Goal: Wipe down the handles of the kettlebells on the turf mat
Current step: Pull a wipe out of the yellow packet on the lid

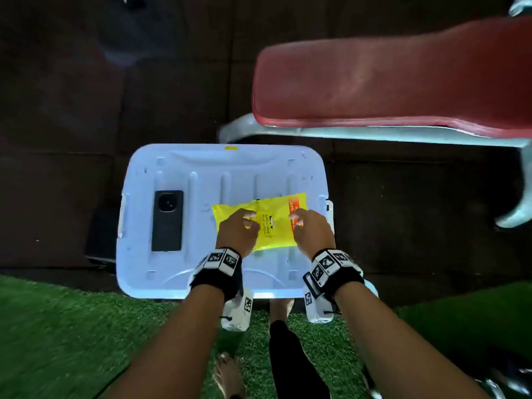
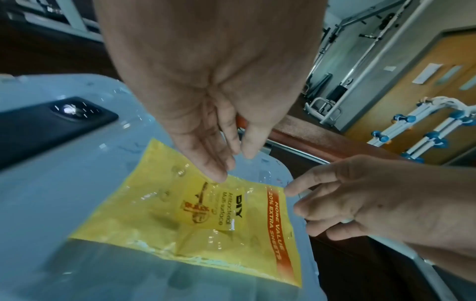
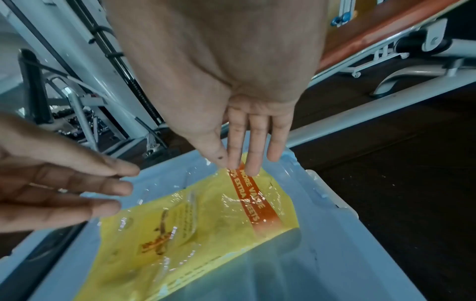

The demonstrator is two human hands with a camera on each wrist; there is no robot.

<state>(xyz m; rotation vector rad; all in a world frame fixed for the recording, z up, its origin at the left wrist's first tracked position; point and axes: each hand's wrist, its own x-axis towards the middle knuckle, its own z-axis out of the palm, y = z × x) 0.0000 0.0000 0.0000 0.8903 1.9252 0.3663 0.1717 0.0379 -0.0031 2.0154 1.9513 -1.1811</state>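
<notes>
A yellow pack of antibacterial wipes (image 1: 270, 228) lies flat on the white lid of a plastic box (image 1: 201, 168). My left hand (image 1: 250, 219) hovers over the pack's left half with straight fingers, whose tips (image 2: 219, 175) come down by the printed label. My right hand (image 1: 296, 220) is over the pack's right end; its straight fingertips (image 3: 251, 169) reach the orange band. Neither hand holds anything. The pack (image 2: 180, 234) looks sealed and flat. No kettlebell shows in any view.
A black phone (image 1: 167, 220) lies on the lid's left side. A red padded bench (image 1: 388, 82) on a white frame (image 1: 518, 203) stands behind and to the right. Green turf (image 1: 72, 341) lies under my bare foot (image 1: 227, 372); dark floor surrounds the box.
</notes>
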